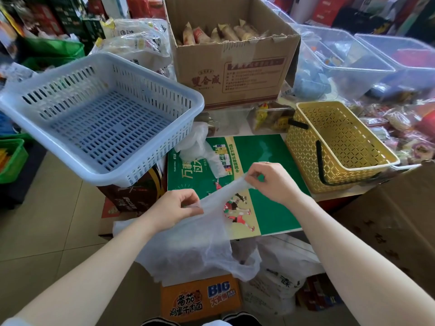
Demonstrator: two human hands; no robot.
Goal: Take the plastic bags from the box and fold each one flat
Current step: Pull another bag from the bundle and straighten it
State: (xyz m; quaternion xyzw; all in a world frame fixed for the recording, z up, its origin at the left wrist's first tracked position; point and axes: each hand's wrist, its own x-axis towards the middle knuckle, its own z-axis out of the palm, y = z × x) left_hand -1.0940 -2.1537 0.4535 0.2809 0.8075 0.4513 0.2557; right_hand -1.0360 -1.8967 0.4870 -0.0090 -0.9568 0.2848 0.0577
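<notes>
Landmark taken as the green printed carton (270, 184), lying flat at centre. A thin translucent plastic bag (188, 243) was held in the air over the carton's near edge, its body sagging below and toward the person. The left hand (174, 208), just off the carton's near left corner, had thumb and fingers closed in a pinch on one part of the bag's upper edge. The right hand (270, 182), above the carton's middle, pinched another part of that edge, drawn into a narrow strip, fingertips pressed together on the film. Between the two pinches the film ran taut, its long axis slanting from near-left up to far-right across the carton; the rest hung slack and crumpled beneath the left hand. The loose mass lay nearer the left hand, so that hand looked better placed to gather or smooth it, while the right hand held the line. Judged stage: bag being stretched out before folding, no fold made yet. A second crumpled bag (200, 149) rested on the carton's far left part, unflattened. A pale blue slotted basket (101, 118) sat to the left of the carton, tilted; a yellow lattice basket (336, 147) touched its right edge. An open cardboard box (235, 67) of wrapped goods stood beyond its far side.
</notes>
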